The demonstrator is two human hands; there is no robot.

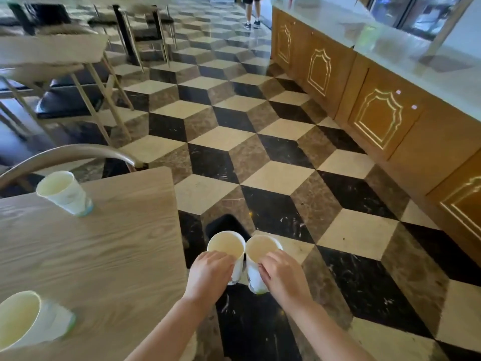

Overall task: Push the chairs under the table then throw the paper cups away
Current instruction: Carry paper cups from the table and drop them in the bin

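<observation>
My left hand (209,272) grips one white paper cup (226,246) by its side, and my right hand (282,273) grips a second paper cup (260,250). Both cups are upright, touching each other, held over the floor just right of the wooden table (104,256). Another paper cup (63,192) stands on the table's far left part, and one more cup (23,319) stands at its near left edge. A chair's curved metal back (67,155) shows behind the table's far edge. A dark object (226,225) lies on the floor below the held cups.
The floor is a black, grey and cream cube pattern (273,175). A long wooden counter with gold trim (377,115) runs along the right. More tables and chairs (65,82) stand at the upper left. A person's legs (252,14) are at the far top.
</observation>
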